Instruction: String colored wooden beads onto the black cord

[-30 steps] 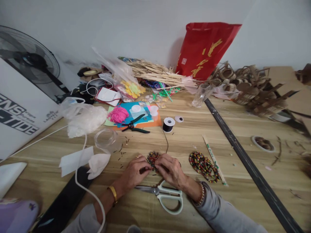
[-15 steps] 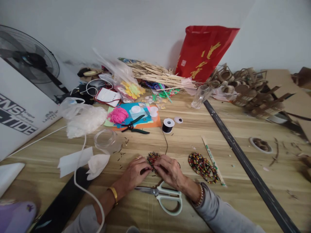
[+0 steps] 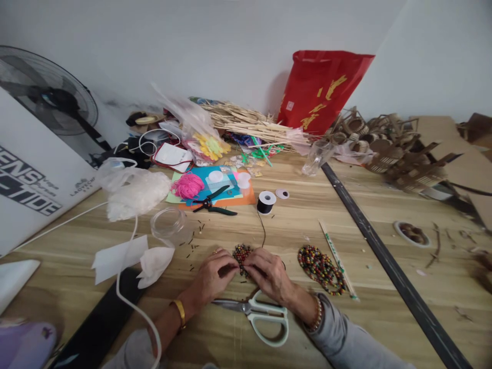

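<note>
The wood-grain table (image 3: 295,228) is strewn with loose beads (image 3: 241,253), pale-handled scissors (image 3: 249,309), a black cord spool (image 3: 265,204), coiled strung beads (image 3: 313,263) and coloured sheets (image 3: 197,175).

The head camera faces down across the table (image 3: 295,218).

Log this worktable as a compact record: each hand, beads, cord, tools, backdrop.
Left hand: fingertips pinched beside the bead pile; anything held is too small to tell
Right hand: fingertips bunched at the pile's other side; grip contents unclear
Beads: loose multicoloured bead pile between the hands; coiled bead strand to the right
Cord: dark cord runs from the spool toward the right hand
Tools: white-handled scissors nearer the wearer; dark hand tool partly across coloured sheets
Backdrop: red bag
</note>
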`<control>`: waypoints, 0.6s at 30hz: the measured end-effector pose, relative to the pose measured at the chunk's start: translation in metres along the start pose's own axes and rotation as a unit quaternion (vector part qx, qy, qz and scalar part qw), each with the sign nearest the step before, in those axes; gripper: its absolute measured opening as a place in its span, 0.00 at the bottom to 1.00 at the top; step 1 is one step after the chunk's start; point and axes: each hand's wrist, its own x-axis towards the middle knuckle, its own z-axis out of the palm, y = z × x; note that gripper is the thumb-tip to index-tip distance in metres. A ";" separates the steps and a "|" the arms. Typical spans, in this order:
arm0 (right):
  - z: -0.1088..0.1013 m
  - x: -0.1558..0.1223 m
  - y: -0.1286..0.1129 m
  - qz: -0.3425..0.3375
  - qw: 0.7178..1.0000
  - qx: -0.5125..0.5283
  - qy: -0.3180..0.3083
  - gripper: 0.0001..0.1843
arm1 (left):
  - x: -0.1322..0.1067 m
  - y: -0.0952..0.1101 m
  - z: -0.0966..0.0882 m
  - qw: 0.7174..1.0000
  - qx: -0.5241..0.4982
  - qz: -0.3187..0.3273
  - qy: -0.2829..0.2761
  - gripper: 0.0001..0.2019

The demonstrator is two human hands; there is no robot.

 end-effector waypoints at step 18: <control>0.001 -0.001 0.000 -0.006 1.000 0.001 0.007 0.06 | 0.003 -0.003 -0.003 0.930 -0.267 -0.253 -0.012 0.06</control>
